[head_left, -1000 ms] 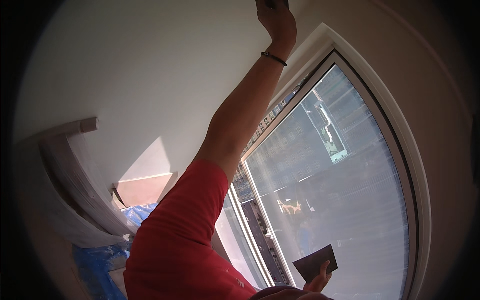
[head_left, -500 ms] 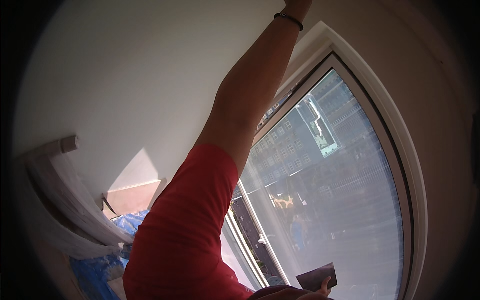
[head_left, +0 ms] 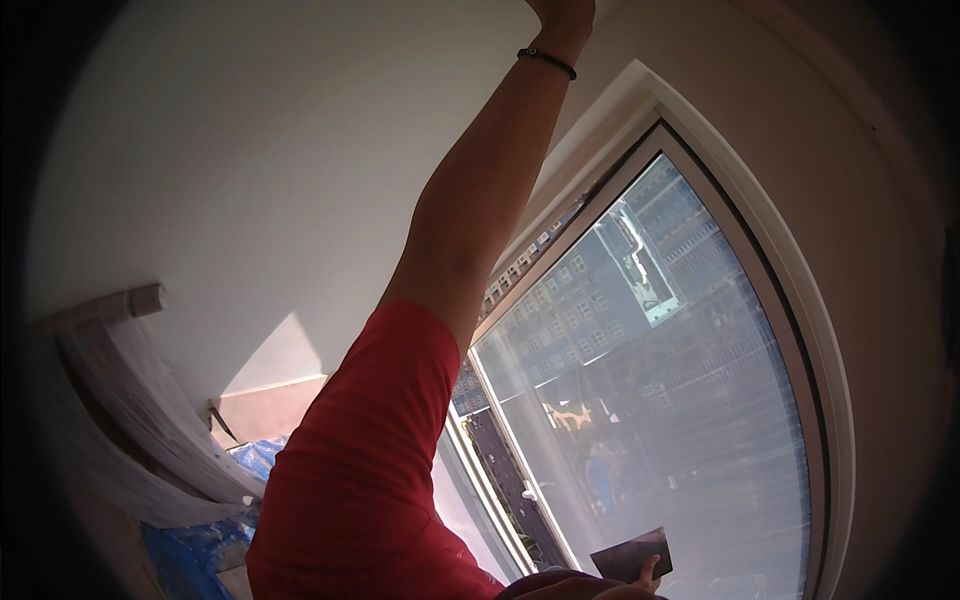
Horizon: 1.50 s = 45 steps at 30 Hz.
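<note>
Evidently, the right hand (head_left: 650, 576) pinches a dark flat plate (head_left: 622, 558) near its lower right corner, thumb across the face, apparently to steady it before the window (head_left: 690, 430). The raised left hand (head_left: 563, 12) is cropped; its grip cannot be told. Blue sheeting (head_left: 190, 556), presumably protective, lies lower left.

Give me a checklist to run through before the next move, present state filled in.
1. Right hand gripping the dark flat plate: ok.
2. Left hand holding its grip: cannot tell; the fingers are beyond the upper edge.
3. Left wrist bare: not ok; it wears a dark bracelet.
4. Plate clear of the window glass: cannot tell; they overlap in this view.
5. Blue sheeting present at lower left: ok, though rumpled.
</note>
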{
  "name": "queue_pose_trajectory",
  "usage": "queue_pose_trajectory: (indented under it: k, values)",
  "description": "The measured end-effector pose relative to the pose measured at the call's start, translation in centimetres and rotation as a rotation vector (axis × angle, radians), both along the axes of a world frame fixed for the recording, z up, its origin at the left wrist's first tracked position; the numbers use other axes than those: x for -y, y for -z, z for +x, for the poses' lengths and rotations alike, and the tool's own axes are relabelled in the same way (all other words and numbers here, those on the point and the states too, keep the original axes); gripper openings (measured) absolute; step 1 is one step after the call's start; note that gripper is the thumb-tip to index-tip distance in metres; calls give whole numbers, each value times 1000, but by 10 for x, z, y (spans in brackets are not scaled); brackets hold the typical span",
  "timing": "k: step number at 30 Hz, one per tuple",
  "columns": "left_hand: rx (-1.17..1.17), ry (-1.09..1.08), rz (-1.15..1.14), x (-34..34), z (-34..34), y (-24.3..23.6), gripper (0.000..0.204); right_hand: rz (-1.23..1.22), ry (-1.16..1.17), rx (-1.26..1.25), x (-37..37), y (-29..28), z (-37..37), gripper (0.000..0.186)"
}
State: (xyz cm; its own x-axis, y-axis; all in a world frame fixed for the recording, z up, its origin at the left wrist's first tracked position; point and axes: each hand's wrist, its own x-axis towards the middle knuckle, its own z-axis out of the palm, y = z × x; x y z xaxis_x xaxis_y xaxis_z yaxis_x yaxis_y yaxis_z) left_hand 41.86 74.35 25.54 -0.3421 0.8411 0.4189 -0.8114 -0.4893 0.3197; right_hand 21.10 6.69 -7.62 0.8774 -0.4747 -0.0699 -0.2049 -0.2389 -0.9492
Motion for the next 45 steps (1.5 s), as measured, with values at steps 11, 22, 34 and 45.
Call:
queue_pose_trajectory:
  k: [11, 22, 34, 45]
  values:
    - [-59, 146, 26, 57, -14, 26, 52, 3, -16, 6, -12, 0, -5, 73]
    - [-84, -33, 109, 86, 14, 4, 59, 4, -26, 16, -23, -1, -18, 72]
    - [-86, -83, 35, 48, -9, -4, 49, 0, -7, -7, -16, 3, -18, 70]
    - [-1, 11, 75, 87, -28, 15, 60, 25, -5, 4, -10, 6, -21, 67]
